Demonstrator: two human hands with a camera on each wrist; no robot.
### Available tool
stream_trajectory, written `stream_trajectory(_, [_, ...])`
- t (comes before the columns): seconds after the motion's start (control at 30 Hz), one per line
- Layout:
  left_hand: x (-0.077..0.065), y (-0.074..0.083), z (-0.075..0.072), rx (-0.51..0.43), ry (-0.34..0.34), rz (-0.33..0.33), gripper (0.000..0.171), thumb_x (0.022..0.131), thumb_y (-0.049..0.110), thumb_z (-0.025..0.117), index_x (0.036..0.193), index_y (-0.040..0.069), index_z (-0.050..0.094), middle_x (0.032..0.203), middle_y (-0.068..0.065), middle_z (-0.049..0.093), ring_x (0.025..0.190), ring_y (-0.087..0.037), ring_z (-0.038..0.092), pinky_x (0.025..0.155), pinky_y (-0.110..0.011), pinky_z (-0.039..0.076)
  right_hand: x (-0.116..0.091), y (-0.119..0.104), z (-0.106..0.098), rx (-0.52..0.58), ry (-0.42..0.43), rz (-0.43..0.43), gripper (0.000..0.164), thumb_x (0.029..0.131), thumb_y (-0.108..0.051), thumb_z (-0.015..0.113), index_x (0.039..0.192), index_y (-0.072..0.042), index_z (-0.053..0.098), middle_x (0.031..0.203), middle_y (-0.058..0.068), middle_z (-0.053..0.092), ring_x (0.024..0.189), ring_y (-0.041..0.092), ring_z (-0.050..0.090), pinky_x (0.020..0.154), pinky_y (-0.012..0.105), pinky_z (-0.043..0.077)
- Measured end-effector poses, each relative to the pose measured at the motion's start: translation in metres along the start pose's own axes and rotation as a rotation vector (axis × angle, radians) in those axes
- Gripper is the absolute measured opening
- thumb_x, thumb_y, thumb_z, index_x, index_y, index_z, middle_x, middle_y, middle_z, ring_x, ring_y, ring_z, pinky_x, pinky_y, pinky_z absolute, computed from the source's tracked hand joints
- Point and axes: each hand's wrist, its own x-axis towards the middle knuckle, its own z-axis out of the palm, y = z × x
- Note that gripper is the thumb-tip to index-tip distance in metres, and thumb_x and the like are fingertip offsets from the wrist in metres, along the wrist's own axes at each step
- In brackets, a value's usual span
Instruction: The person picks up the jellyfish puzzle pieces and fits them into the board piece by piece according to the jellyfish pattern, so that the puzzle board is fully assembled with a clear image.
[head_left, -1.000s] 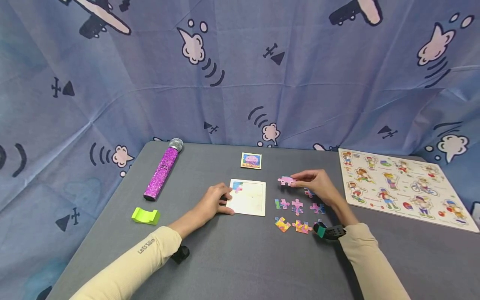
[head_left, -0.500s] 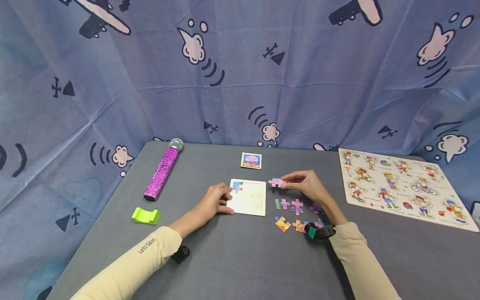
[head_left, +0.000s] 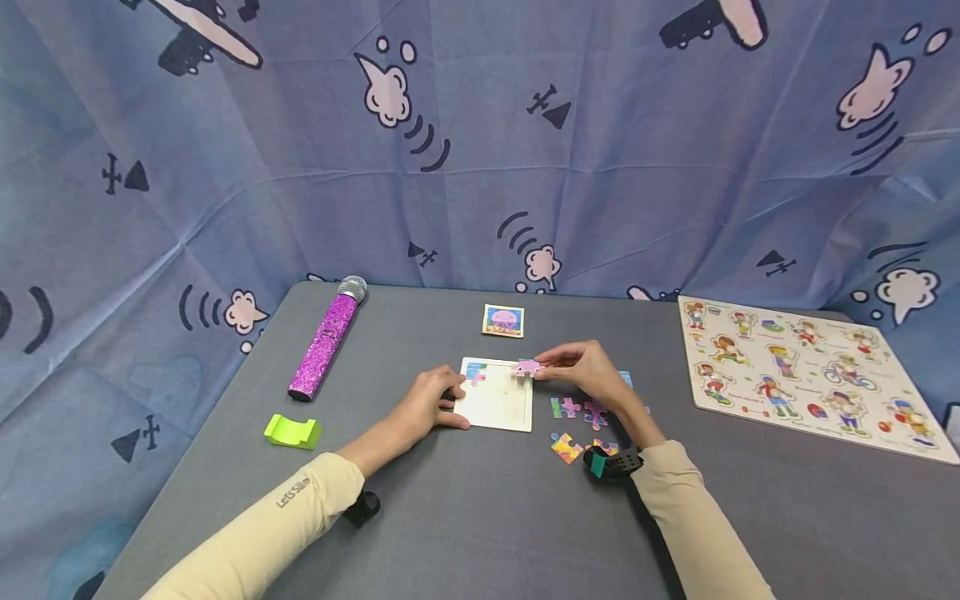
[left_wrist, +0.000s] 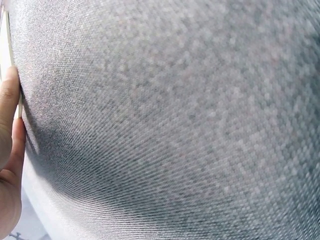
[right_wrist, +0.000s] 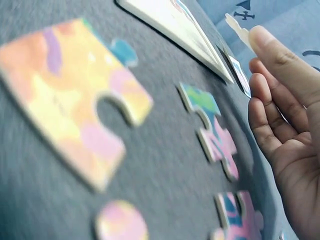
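A cream square puzzle tray (head_left: 495, 408) lies mid-table, with a small blue and pink puzzle piece (head_left: 476, 374) in its upper left corner. My left hand (head_left: 429, 408) holds the tray's left edge, the thumb near the lower corner; the left wrist view catches only some fingers against the tray edge (left_wrist: 6, 45). Between thumb and fingertips, my right hand (head_left: 585, 371) pinches a pink puzzle piece (head_left: 527, 367) over the tray's upper right part. In the right wrist view that piece (right_wrist: 239, 31) appears edge-on. Several loose pieces lie below the right hand, including a yellow one (head_left: 566, 448).
A small jellyfish picture card (head_left: 502, 321) lies behind the tray. At left are a purple glitter microphone (head_left: 324, 346) and a lime-green block (head_left: 292, 432). A large board with printed figures (head_left: 810, 375) covers the right side. A patterned curtain (head_left: 480, 167) hangs behind the grey table.
My right hand has carried the pink puzzle piece leftward, from beside the tray to over its upper right part. The left hand and tray have stayed in place.
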Motion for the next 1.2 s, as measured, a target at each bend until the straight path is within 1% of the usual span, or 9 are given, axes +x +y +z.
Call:
stream_trajectory(0.2, [0.000,-0.001,0.000,-0.003,0.007,0.016,0.062,0.063,0.007,0.087,0.115,-0.014,0.060,0.088,-0.011,0.058,0.087,-0.025,0.064,0.072,-0.019,0.055,0.004,-0.002,0.011,0.011,-0.017,-0.009,0.031,0.077,-0.012,0.081,0.102,0.004,0.072,0.095,0.016,0.071,0.078,0.012,0.067,0.070,0.024,0.055])
stream_trajectory(0.33, [-0.001,-0.001,0.001,-0.006,0.005,0.008,0.062,0.064,0.007,0.087,0.115,-0.014,0.060,0.089,-0.012,0.058,0.088,-0.025,0.064,0.072,-0.019,0.055,0.006,-0.001,0.018,-0.034,-0.013,-0.033,0.027,0.078,-0.012,0.080,0.100,0.002,0.073,0.091,0.014,0.072,0.076,0.012,0.066,0.068,0.022,0.055])
stream_trajectory(0.43, [-0.001,0.000,0.001,-0.013,0.001,0.001,0.062,0.064,0.007,0.087,0.116,-0.014,0.060,0.090,-0.012,0.059,0.089,-0.025,0.064,0.073,-0.019,0.055,0.008,-0.002,0.024,-0.072,0.005,-0.065,0.024,0.078,-0.011,0.080,0.097,0.002,0.073,0.085,0.012,0.072,0.071,0.012,0.065,0.063,0.021,0.053])
stream_trajectory(0.53, [-0.001,0.000,0.000,-0.022,-0.001,0.010,0.062,0.064,0.007,0.086,0.116,-0.014,0.060,0.090,-0.013,0.058,0.089,-0.026,0.064,0.073,-0.019,0.055,0.010,-0.004,0.030,-0.109,0.020,-0.098,0.022,0.077,-0.009,0.080,0.095,0.002,0.074,0.081,0.011,0.071,0.067,0.013,0.063,0.059,0.020,0.051])
stream_trajectory(0.63, [-0.002,0.001,0.000,-0.021,-0.001,0.016,0.061,0.065,0.008,0.086,0.115,-0.015,0.060,0.089,-0.013,0.058,0.090,-0.027,0.064,0.073,-0.019,0.055,0.012,-0.005,0.034,-0.143,0.035,-0.109,0.021,0.078,-0.009,0.080,0.095,0.001,0.074,0.079,0.010,0.071,0.065,0.014,0.061,0.056,0.020,0.049])
stream_trajectory(0.77, [-0.001,0.002,0.000,-0.016,-0.002,0.001,0.061,0.064,0.007,0.086,0.115,-0.014,0.060,0.090,-0.013,0.058,0.090,-0.026,0.064,0.074,-0.019,0.055,0.014,-0.005,0.038,-0.147,0.042,-0.113,0.021,0.078,-0.009,0.079,0.095,0.001,0.074,0.080,0.010,0.071,0.066,0.013,0.061,0.056,0.019,0.048])
stream_trajectory(0.97, [0.000,0.003,-0.001,-0.005,0.004,-0.010,0.049,0.064,0.007,0.087,0.104,-0.011,0.065,0.092,-0.014,0.059,0.091,-0.026,0.064,0.074,-0.020,0.055,0.015,-0.007,0.043,-0.167,0.046,-0.134,0.021,0.079,-0.011,0.079,0.096,0.000,0.075,0.080,0.008,0.071,0.066,0.012,0.060,0.056,0.020,0.048])
stream_trajectory(1.03, [0.000,0.003,-0.001,0.000,0.003,-0.013,0.050,0.064,0.008,0.087,0.105,-0.011,0.065,0.092,-0.013,0.059,0.090,-0.025,0.064,0.074,-0.020,0.055,0.016,-0.007,0.044,-0.185,0.045,-0.136,0.020,0.079,-0.011,0.078,0.096,-0.001,0.075,0.079,0.006,0.071,0.066,0.012,0.059,0.056,0.020,0.047])
stream_trajectory(1.2, [0.000,0.002,-0.001,0.002,-0.002,-0.021,0.060,0.065,0.008,0.086,0.115,-0.013,0.061,0.089,-0.011,0.059,0.088,-0.023,0.063,0.073,-0.020,0.055,0.017,-0.007,0.046,-0.247,0.046,-0.131,0.018,0.078,-0.012,0.080,0.093,-0.002,0.075,0.074,0.002,0.068,0.064,0.012,0.056,0.055,0.020,0.045])
